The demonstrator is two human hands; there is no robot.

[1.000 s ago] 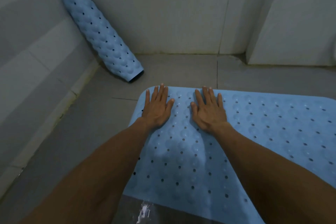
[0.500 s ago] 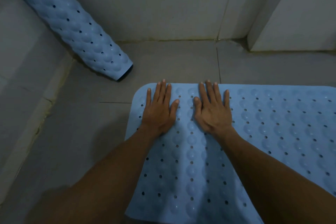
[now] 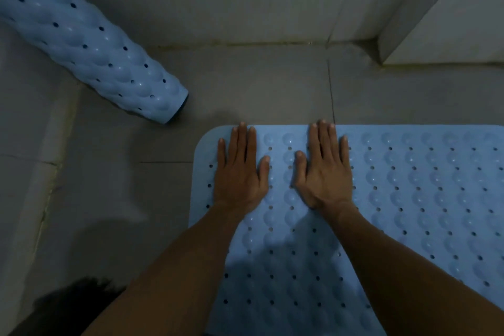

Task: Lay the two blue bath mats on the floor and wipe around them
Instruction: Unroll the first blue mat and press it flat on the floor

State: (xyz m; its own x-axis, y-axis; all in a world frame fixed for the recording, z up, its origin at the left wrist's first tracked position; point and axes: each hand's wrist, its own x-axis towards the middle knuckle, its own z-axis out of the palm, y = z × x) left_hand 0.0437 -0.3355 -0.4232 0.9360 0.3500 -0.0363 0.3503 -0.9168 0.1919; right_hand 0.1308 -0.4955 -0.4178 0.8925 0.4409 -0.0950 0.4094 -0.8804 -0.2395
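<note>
At ten o'clock, rolled blue bath mat (image 3: 90, 54) lying aslant on the grey tiled floor (image 3: 245, 84), open end toward the centre, apart from the flat mat. From centre out to three o'clock and down to six, unrolled blue bath mat (image 3: 409, 199) spread flat on the floor, dimpled and perforated. Near its far left corner, left hand (image 3: 240, 172) then right hand (image 3: 324, 172) pressed palm-down side by side, fingers straight and released, grasping nothing.
</note>
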